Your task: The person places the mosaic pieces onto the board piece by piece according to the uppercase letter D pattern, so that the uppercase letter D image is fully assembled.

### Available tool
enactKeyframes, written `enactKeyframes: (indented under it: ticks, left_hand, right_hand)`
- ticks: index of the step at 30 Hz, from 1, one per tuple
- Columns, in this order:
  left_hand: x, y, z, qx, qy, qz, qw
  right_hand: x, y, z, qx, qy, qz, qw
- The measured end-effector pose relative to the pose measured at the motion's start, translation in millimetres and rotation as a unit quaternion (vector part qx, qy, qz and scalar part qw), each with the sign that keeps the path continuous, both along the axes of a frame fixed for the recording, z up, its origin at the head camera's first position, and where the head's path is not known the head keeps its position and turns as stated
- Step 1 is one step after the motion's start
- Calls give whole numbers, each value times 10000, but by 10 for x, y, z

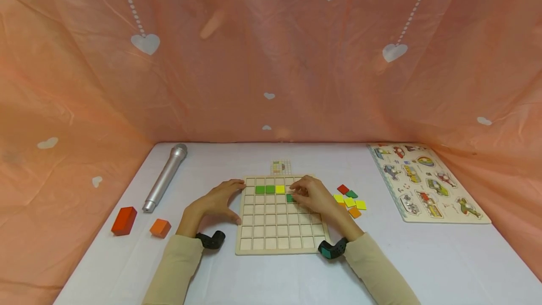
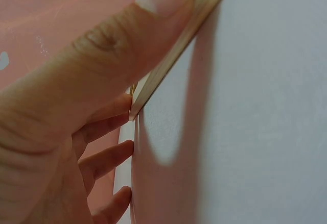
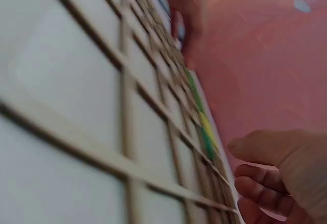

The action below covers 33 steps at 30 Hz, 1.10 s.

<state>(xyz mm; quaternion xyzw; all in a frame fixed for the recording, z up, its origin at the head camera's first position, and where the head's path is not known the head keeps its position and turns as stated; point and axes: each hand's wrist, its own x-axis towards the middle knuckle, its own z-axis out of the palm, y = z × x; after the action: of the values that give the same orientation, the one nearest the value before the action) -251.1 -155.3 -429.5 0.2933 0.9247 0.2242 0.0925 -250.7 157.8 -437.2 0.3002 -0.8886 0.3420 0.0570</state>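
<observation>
On the wooden grid board (image 1: 282, 231), 2 light green tiles (image 1: 260, 189) and 1 yellow tile (image 1: 280, 189) fill neighbouring cells near the far edge; 1 dark green tile (image 1: 290, 198) lies a row nearer, beside the fingertips of the right hand (image 1: 315, 195). That hand's fingers are bent; whether they pinch anything, I cannot tell. The left hand (image 1: 218, 201), spread wide and gripping nothing, touches the board's left edge. The step looks like tile-setting; next calls for squaring the dark green tile within its cell, probably checking the pattern card (image 1: 281, 167).
</observation>
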Motion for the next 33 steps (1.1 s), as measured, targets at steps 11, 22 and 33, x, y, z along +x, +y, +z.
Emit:
enactKeyframes:
  ticks: [11,22,33]
  left_hand:
    - [-17,-5,-3,9,-10,11,10000]
    - [-10,-16,-2,-2,43,-66,10000]
    - [-6,-8,2,8,34,-26,10000]
  right_hand:
    - [-76,602,124,-158,325,-648,9972]
    - [-79,1064,56,-28,-77,-1534,9881]
    - [-78,1135,-17,437,-992,-1898,9758]
